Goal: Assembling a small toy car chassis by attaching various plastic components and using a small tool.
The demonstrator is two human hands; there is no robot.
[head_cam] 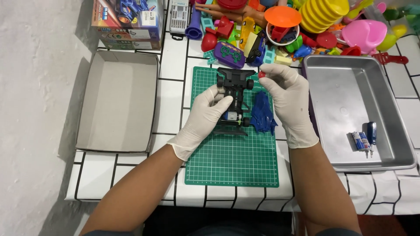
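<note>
Head view
Left hand (204, 114): gloved, fingers closed on the left side of the chassis (234, 98), thumb across its middle.
Right hand (288, 94): gloved, thumb and forefinger pinched on a small red part (261, 74) held at the chassis's front right wheel.
Chassis: black toy-car frame, lying lengthwise on the mat (232, 153), front end away from the person; a small motor appears to sit near its rear, though detail is poor.
Blue shell (263, 112): on the mat, just right of the chassis, under the right hand's wrist side.
Tray (341, 96): metal, right of the mat, holding two batteries (360, 141) and a screwdriver (371, 133).
Box lid (118, 98): cardboard, left of the mat.
Toy pile (306, 26): along the far edge.
</note>
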